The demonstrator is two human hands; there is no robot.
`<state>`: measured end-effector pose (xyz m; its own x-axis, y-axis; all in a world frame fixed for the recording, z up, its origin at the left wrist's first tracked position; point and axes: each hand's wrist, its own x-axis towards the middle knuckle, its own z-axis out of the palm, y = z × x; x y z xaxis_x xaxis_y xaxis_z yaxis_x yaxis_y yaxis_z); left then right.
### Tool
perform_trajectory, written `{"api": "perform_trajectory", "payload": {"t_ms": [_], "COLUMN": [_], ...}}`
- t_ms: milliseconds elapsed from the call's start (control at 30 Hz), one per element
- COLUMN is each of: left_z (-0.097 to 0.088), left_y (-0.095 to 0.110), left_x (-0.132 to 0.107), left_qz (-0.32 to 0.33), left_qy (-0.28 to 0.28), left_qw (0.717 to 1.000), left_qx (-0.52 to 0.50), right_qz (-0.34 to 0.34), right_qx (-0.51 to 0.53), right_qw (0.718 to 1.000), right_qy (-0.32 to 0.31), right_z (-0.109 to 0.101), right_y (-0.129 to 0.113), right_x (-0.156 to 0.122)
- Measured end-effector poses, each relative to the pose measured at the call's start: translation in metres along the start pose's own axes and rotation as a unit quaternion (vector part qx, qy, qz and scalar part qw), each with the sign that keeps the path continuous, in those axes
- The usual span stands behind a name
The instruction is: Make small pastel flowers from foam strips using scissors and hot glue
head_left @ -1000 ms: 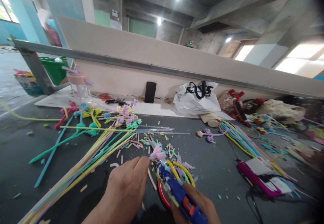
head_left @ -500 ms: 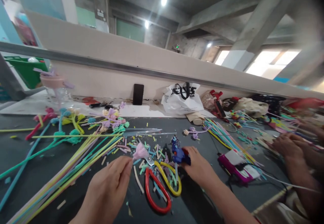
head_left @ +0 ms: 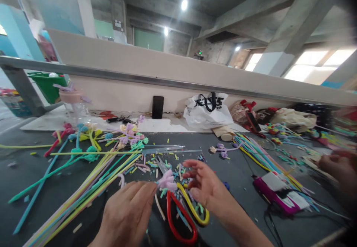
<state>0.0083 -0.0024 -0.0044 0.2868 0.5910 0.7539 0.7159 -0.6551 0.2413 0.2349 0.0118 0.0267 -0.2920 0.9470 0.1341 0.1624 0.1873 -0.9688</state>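
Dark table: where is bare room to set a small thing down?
Nearly bare: between the right forearm and the purple block; also, with a few scraps, between the long sticks and the left hand. Crowded: around the scissors, among many cut pieces.

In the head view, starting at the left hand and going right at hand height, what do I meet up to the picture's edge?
Left hand → pink flower → right hand → magenta device → another person's hand.

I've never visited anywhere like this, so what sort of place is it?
Probably a craft workshop: a pink flower in the left hand, scissors, and colored stems.
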Motion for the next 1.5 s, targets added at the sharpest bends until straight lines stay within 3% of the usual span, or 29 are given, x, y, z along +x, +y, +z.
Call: {"api": "perform_trajectory", "payload": {"t_ms": [100,167,233,300,367,433,500,567,667,767,933,1033,1367,1433,1500], "left_z": [0.000,0.000,-0.001,-0.003,-0.006,-0.008,-0.010,-0.011,-0.012,-0.013,-0.009,-0.006,-0.002,-0.005,-0.008], "left_y": [0.001,0.003,0.006,0.009,0.012,0.014,0.015,0.014,0.012,0.011,0.009,0.010,0.020,0.024,0.025], "left_x": [-0.001,0.000,0.002,0.006,0.011,0.015,0.019,0.021,0.021,0.020,0.017,0.015,0.021,0.024,0.025], "left_qz": [0.013,-0.004,-0.074,-0.211,-0.368,-0.475,-0.519,-0.523,-0.512,-0.509,-0.496,-0.497,-0.565,-0.573,-0.566], "left_qy": [-0.013,-0.014,-0.012,-0.020,-0.033,-0.046,-0.060,-0.078,-0.089,-0.097,-0.126,-0.137,-0.101,-0.069,-0.034], "left_qw": [0.999,0.998,0.989,0.950,0.854,0.720,0.598,0.510,0.430,0.388,0.358,0.365,0.476,0.512,0.569], "left_qx": [-0.029,-0.064,-0.127,-0.231,-0.367,-0.503,-0.608,-0.679,-0.738,-0.762,-0.781,-0.775,-0.666,-0.636,-0.595], "right_qz": [0.030,0.037,0.024,0.015,0.029,0.057,0.077,0.090,0.098,0.087,0.074,0.077,0.069,0.076,0.084], "right_qx": [0.127,0.206,0.287,0.357,0.397,0.406,0.401,0.402,0.425,0.440,0.447,0.452,0.456,0.467,0.481], "right_qw": [0.990,0.976,0.958,0.933,0.913,0.908,0.911,0.910,0.899,0.892,0.891,0.889,0.887,0.881,0.873], "right_qy": [-0.062,-0.051,-0.002,0.054,0.086,0.086,0.062,0.042,0.045,0.050,0.025,0.023,0.015,0.007,-0.008], "right_z": [0.026,0.036,0.044,0.052,0.062,0.071,0.080,0.087,0.093,0.095,0.091,0.087,0.085,0.086,0.086], "right_y": [-0.012,-0.014,-0.012,-0.009,-0.005,-0.002,0.001,0.005,0.008,0.007,0.001,0.003,0.015,0.018,0.021], "right_x": [-0.002,-0.002,-0.001,0.001,0.004,0.007,0.011,0.014,0.018,0.019,0.020,0.020,0.020,0.019,0.018]}}
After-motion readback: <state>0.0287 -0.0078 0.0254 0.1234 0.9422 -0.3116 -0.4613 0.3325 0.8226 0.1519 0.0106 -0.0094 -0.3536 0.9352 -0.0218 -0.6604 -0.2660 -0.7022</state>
